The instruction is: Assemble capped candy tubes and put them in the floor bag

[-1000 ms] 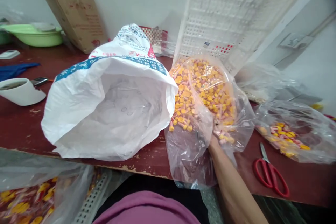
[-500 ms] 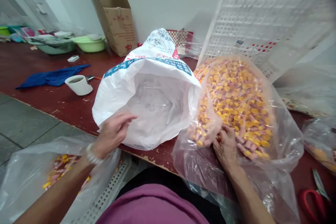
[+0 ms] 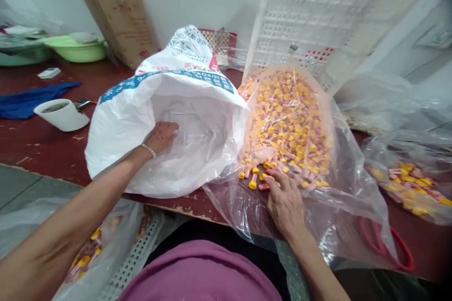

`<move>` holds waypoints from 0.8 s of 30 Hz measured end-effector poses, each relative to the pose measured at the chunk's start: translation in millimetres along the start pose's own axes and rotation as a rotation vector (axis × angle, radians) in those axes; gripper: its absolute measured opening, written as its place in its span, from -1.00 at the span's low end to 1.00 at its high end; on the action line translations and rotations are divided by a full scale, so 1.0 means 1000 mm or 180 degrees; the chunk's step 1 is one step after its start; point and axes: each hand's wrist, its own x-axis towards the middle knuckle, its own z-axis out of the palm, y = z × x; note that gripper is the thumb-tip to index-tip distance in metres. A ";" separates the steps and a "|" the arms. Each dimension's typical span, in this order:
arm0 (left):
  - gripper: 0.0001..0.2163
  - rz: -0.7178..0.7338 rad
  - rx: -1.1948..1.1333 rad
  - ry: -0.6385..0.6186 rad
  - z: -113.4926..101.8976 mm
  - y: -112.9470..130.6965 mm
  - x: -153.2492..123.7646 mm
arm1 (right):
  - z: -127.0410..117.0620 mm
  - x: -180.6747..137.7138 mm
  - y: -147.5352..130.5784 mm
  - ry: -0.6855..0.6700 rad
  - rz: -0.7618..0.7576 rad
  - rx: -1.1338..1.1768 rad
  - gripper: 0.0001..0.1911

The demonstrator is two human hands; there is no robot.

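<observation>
My left hand (image 3: 161,137) reaches inside the mouth of a large white sack (image 3: 116,143). Its fingers point forward and right, loosely bent, with nothing visible in them. Clear plastic items (image 3: 190,127) lie within the sack, too indistinct to name. To the right, my right hand (image 3: 286,200) rests palm down with its fingers apart. The fingertips touch loose small red-and-white tubes with yellow caps (image 3: 253,181) at the mouth of a clear plastic bag (image 3: 348,183). A large heap of these capped tubes (image 3: 287,113) fills that bag.
A white cup (image 3: 61,116) and a blue cloth (image 3: 31,99) lie left. Behind stand a cardboard box (image 3: 123,23), a green basin (image 3: 79,49) and a white plastic crate (image 3: 282,23). Red scissor handles (image 3: 402,249) and another bag of tubes (image 3: 413,183) are at right.
My left hand has moved from the sack's near rim deeper into its mouth. My right hand has shifted left, and several tubes now lie exposed by its fingers. The view has turned right.
</observation>
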 end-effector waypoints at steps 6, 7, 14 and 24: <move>-0.66 0.0101 -0.0251 -0.0135 0.007 0.010 0.008 | 0.021 -0.003 0.015 -0.0320 -0.0257 0.0445 -0.68; -0.65 0.0148 -0.0285 -0.0198 0.009 0.010 0.012 | 0.022 -0.002 0.017 -0.0318 -0.0226 0.0619 -0.68; -0.73 0.0308 -0.0452 -0.0462 0.011 0.003 0.024 | 0.019 0.000 0.025 0.0009 0.0122 0.1297 -0.78; -0.74 0.0240 -0.1517 -0.0232 -0.040 0.086 -0.050 | -0.045 0.015 -0.045 0.0618 0.0439 0.2593 -0.71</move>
